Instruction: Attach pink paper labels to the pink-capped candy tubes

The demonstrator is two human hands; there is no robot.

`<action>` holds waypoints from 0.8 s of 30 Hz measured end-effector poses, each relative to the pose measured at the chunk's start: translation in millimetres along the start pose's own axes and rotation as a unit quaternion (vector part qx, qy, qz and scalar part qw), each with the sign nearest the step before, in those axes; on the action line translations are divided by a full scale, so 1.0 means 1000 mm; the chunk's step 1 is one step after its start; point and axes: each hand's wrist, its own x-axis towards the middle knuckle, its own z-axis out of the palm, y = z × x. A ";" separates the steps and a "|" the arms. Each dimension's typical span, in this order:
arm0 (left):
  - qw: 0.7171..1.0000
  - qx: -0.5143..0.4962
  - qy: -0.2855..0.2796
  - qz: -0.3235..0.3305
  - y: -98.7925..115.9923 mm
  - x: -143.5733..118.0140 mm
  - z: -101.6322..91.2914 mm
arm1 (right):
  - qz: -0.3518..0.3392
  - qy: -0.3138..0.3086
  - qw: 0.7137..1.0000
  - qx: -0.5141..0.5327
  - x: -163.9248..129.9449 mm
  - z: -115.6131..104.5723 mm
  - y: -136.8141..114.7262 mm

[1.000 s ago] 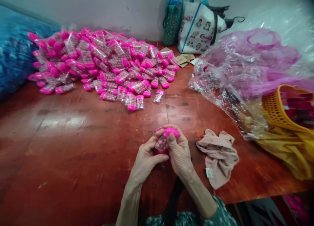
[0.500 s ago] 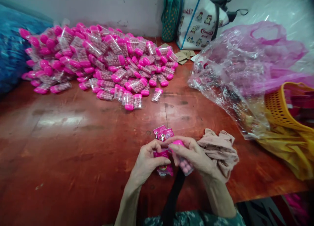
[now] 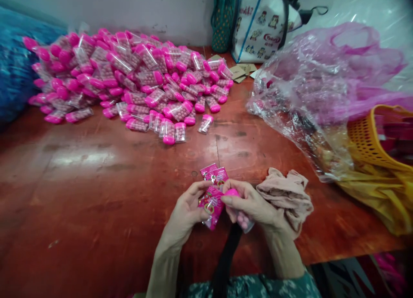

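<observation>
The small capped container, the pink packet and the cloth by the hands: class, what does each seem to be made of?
Container: seemingly clear glossy plastic, since pink balls show through, with an opaque pink cap. Packet: probably shiny printed film, as it glints. Cloth: soft matte fabric, crumpled in folds.

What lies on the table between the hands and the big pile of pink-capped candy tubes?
In the head view, only bare red table lies between the hands and the pile of tubes, apart from the pink packets poking above the fingers.
</observation>
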 end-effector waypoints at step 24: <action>0.927 0.063 0.312 0.198 -0.031 0.001 -0.008 | -0.025 0.034 0.998 0.040 0.016 0.016 0.009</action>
